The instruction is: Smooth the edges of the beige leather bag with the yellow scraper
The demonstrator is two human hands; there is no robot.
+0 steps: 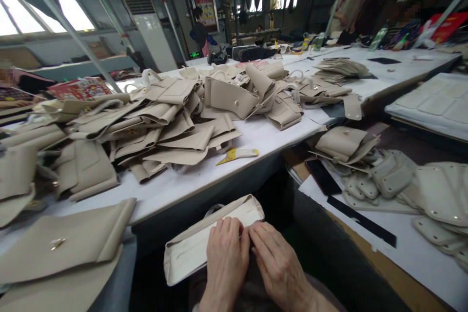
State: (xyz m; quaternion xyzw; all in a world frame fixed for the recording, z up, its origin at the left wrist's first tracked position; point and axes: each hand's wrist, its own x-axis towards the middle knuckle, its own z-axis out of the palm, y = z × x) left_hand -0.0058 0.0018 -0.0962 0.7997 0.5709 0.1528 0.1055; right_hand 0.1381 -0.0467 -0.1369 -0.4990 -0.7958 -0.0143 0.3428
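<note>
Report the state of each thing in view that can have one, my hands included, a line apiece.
Left hand: fingers bent, touching the bag.
Right hand: fingers bent, fingertips beside the left hand's.
Bag: pale panel facing up.
Beige pieces: heaped.
Yellow tool: lying down.
Phone: flat, dark.
Black strip: lying flat.

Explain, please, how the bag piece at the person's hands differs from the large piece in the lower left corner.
The handled piece shows a white face within a beige edge; the corner piece shows plain beige. The handled piece looks narrow and box-like; the corner piece looks broad and flatter. The corner piece bears a metal fitting; none shows on the handled piece. Both include beige material.
</note>
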